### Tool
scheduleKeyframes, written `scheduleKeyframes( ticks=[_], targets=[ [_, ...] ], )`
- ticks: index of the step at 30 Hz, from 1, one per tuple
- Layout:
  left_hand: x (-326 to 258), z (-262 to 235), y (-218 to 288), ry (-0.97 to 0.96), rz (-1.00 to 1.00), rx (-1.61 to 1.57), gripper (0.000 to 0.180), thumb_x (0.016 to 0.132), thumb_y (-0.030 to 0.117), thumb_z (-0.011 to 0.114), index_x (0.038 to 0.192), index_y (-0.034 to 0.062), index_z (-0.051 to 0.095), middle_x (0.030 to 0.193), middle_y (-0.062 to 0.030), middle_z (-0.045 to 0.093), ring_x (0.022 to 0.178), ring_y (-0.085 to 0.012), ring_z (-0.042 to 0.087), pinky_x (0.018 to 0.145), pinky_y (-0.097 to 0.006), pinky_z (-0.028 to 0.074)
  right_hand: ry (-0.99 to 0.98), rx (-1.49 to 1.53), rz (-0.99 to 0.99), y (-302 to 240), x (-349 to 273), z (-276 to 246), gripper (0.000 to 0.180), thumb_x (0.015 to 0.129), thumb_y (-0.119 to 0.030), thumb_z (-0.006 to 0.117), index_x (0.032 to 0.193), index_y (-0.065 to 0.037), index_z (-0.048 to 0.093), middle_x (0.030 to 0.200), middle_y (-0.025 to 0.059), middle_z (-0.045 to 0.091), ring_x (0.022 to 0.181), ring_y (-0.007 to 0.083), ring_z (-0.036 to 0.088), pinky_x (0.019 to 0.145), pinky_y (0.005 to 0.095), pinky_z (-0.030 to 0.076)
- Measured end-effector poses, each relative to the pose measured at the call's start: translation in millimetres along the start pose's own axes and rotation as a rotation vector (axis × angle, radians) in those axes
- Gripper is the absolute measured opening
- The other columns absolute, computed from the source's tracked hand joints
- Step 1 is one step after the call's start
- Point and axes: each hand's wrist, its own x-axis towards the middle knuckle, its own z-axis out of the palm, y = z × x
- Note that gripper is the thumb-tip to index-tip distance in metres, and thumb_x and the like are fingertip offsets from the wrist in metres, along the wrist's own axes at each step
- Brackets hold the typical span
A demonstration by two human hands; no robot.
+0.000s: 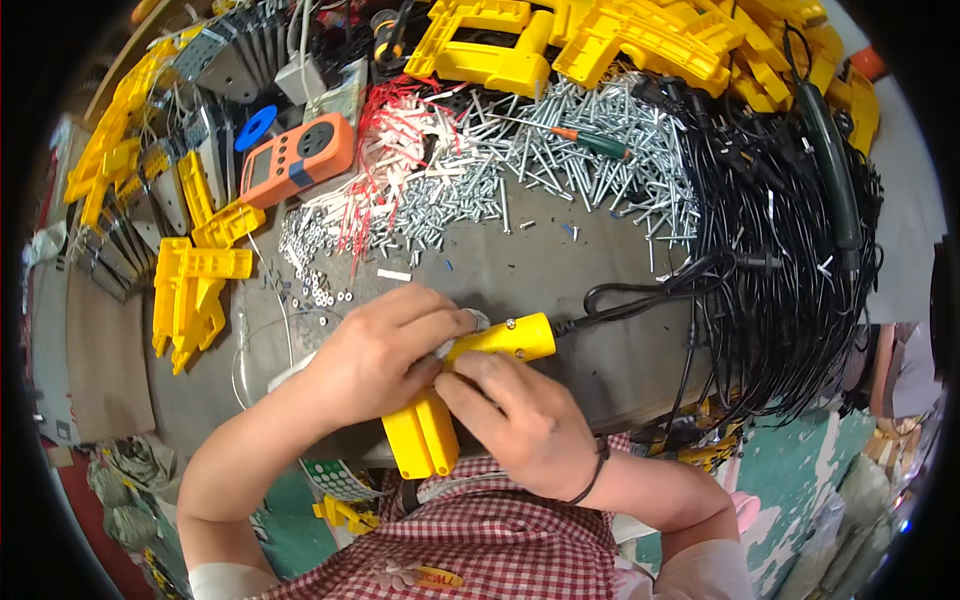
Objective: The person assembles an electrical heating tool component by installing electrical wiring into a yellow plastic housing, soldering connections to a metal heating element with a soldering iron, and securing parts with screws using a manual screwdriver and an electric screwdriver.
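Observation:
A yellow plastic tool housing (pixel 420 435) lies across the near edge of the bench in front of me. Its round end (pixel 535 336), with metal screws in its side, points right, and a black power cord (pixel 630 298) runs out of it. My left hand (pixel 385 345) grips the housing's upper part from the left, fingers curled over it. From the right, my right hand (pixel 520 410) presses its bent fingers and thumb against the housing's middle. Something whitish (pixel 478 320) shows beside my left fingertips; its kind is unclear. Both hands partly cover the housing's middle.
Behind my hands lie heaps of screws (pixel 600 130), white washers (pixel 318 290) and white-and-red pieces (pixel 400 135). An orange meter (pixel 298 158) and green-handled screwdriver (pixel 600 142) rest there. Yellow housing shells (pixel 490 45) pile at the back; black cords (pixel 770 260) hang rightward.

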Motion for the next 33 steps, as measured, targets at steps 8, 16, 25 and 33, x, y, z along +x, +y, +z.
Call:
scheduleKeyframes(
  ticks=[8,16,25,33],
  targets=[
    [-15.4,-10.7,1.7,0.075,0.164,0.226,0.038,0.066,0.029,0.066,0.095,0.0066,0.057,0.091,-0.0091,0.054,0.085,-0.0279,0.054,0.074,-0.038,0.043,0.049,-0.219,-0.132,26.5,26.4,-33.5,0.041,0.072,-0.010,0.063,0.110,-0.002,0.050,0.097,0.0127,0.053,0.079,0.0267,0.058,0.065,0.0365,0.049],
    [-46.1,6.2,31.7,-0.445,0.552,0.597,0.015,0.076,0.020,0.047,0.089,0.0125,0.051,0.092,-0.0021,0.053,0.096,-0.0185,0.051,0.094,-0.036,0.038,-0.611,-0.139,-0.071,53.6,46.7,-27.1,0.039,0.069,-0.029,0.071,0.091,-0.006,0.049,0.075,0.0099,0.057,0.070,0.0305,0.060,0.061,0.0394,0.048],
    [-43.7,12.6,13.8,-0.183,0.641,0.456,0.009,0.076,0.022,0.048,0.073,0.0137,0.051,0.078,0.0008,0.047,0.080,-0.0154,0.049,0.079,-0.025,0.039,-0.606,-0.147,-0.046,54.7,44.1,-21.1,0.040,0.070,-0.035,0.069,0.096,-0.009,0.053,0.075,0.0076,0.058,0.069,0.0271,0.060,0.058,0.0359,0.047],
    [-33.6,10.8,10.2,-0.347,0.550,0.278,0.007,0.076,0.021,0.048,0.078,0.0140,0.048,0.082,0.0004,0.046,0.082,-0.0135,0.049,0.079,-0.025,0.040,-0.608,-0.132,0.006,54.6,46.9,-22.1,0.045,0.068,-0.030,0.070,0.104,-0.010,0.054,0.078,0.0073,0.058,0.068,0.0264,0.058,0.058,0.0348,0.046]
  ],
)
